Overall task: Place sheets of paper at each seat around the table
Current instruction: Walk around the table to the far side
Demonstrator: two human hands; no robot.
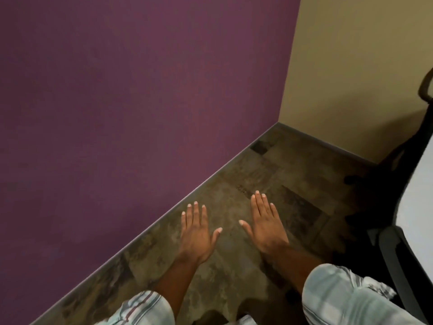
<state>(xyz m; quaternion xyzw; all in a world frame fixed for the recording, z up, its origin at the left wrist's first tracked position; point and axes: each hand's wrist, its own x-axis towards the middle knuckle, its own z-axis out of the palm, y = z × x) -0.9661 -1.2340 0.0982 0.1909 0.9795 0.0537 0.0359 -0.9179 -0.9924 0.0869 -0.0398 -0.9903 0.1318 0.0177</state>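
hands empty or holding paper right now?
Empty. The left hand and right hand are both spread flat, palms down, fingers extended over the carpet. No sheet is in view.

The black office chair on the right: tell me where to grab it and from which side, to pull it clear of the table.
Grip the curved armrest of the chair with the right hand, coming from its left, the open carpet side. That side is probably best: the white table blocks the other side, and the arm's loop stands clear and offers a handle. Both hands are empty and spread flat, the left hand too.
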